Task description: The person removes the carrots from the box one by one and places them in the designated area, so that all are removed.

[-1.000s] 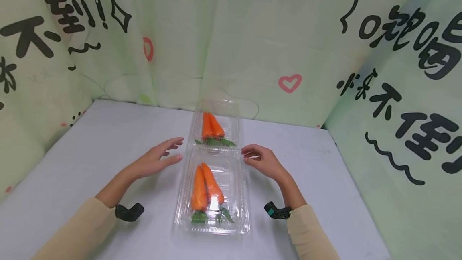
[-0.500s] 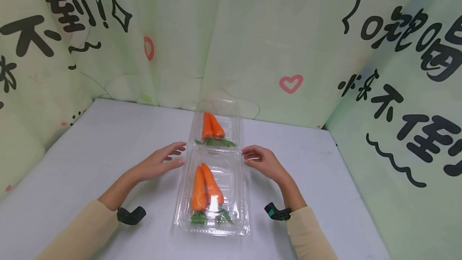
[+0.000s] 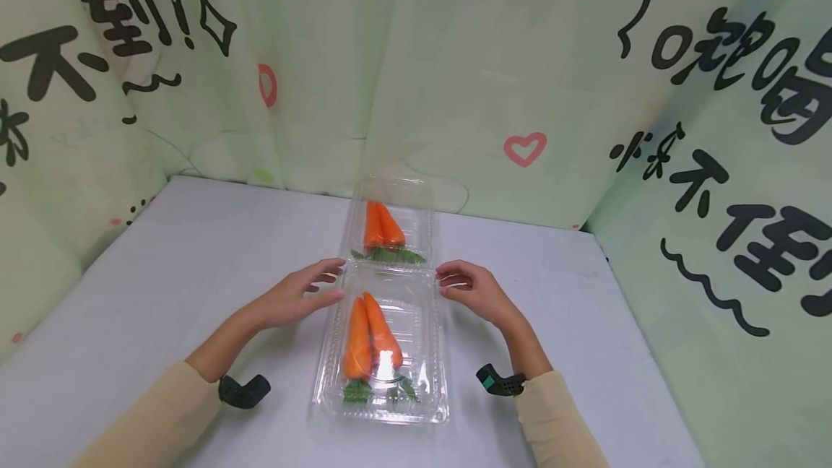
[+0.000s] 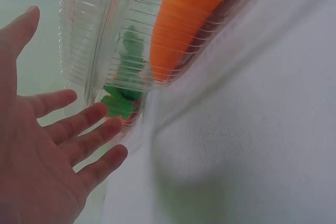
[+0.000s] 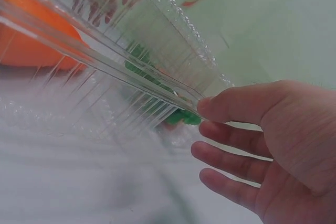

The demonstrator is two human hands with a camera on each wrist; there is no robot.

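Note:
In the head view, a clear plastic box [image 3: 425, 323] lies lengthwise, with two orange carrots [image 3: 357, 341] and green leaves [image 3: 356, 391] inside. Beyond it, end to end, sits a second clear box [image 3: 416, 208] with two more carrots [image 3: 383, 226]. My left hand [image 3: 295, 298] is at the near box's upper left edge, fingers spread; whether the tips touch it is unclear. In the left wrist view this hand [image 4: 47, 150] holds nothing. My right hand [image 5: 278, 145] has its thumb at the rim corner, its other fingers loosely bent and apart.
White table surface [image 3: 221, 237] extends on both sides of the boxes. Pale green curtains [image 3: 448, 56] with black lettering and red hearts hang behind and at both sides. Black devices [image 3: 243, 391] are strapped to both wrists.
My left hand has moved right and slightly nearer, from beside the boxes to the near box's left edge. My right hand and both boxes have stayed almost in place.

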